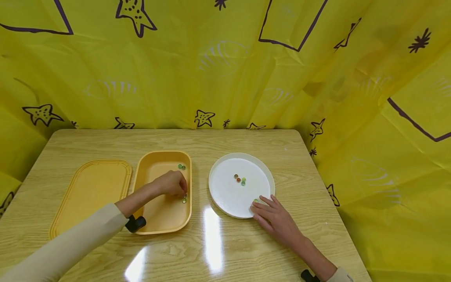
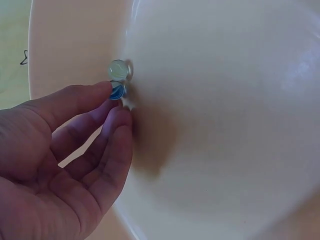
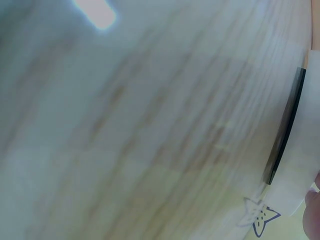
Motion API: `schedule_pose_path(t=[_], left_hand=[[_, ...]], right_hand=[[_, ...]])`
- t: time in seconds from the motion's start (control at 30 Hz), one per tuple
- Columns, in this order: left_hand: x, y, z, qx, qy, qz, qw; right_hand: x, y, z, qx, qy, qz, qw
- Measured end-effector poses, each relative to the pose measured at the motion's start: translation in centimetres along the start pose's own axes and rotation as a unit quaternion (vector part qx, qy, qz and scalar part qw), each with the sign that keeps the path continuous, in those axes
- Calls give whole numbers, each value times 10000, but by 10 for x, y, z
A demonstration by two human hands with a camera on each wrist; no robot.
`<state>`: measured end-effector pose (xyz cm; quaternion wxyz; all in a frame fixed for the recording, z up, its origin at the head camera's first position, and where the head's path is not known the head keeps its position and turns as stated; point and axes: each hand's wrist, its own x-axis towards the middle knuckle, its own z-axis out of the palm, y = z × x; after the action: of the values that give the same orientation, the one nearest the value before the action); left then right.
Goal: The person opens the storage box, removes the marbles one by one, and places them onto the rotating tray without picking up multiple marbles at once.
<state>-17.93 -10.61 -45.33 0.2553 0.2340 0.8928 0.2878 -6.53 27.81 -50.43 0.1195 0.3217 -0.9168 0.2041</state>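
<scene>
My left hand (image 1: 172,183) reaches into the orange rectangular tub (image 1: 155,227). Its thumb and fingertip pinch a blue glass marble (image 2: 117,92) by the tub's right wall. Touching that one is a pale greenish marble (image 2: 118,70). Two green marbles (image 1: 181,167) lie in the tub's far right corner. My right hand (image 1: 278,221) rests at the near right rim of the round white tray (image 1: 225,199), fingers loosely extended. A yellow-green marble (image 1: 255,201) sits at its fingertips. Several marbles, among them a red-brown one (image 1: 238,180), are grouped near the tray's middle.
An orange lid (image 1: 91,192) lies flat left of the tub, under the left forearm. Everything stands on a wood-grain table (image 1: 246,250). A yellow patterned curtain (image 1: 225,78) hangs behind the table and along its right side.
</scene>
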Motion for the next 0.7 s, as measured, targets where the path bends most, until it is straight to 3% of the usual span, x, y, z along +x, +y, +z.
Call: schedule_pose_path(t=[0.37, 0.7], left_hand=[[-1, 1, -3, -35, -105, 102, 9999], [-3, 3, -21, 16, 513, 676, 9964]], right_hand=[[0, -1, 0, -17, 8, -10, 10000], [0, 0, 1, -24, 6, -21, 10000]])
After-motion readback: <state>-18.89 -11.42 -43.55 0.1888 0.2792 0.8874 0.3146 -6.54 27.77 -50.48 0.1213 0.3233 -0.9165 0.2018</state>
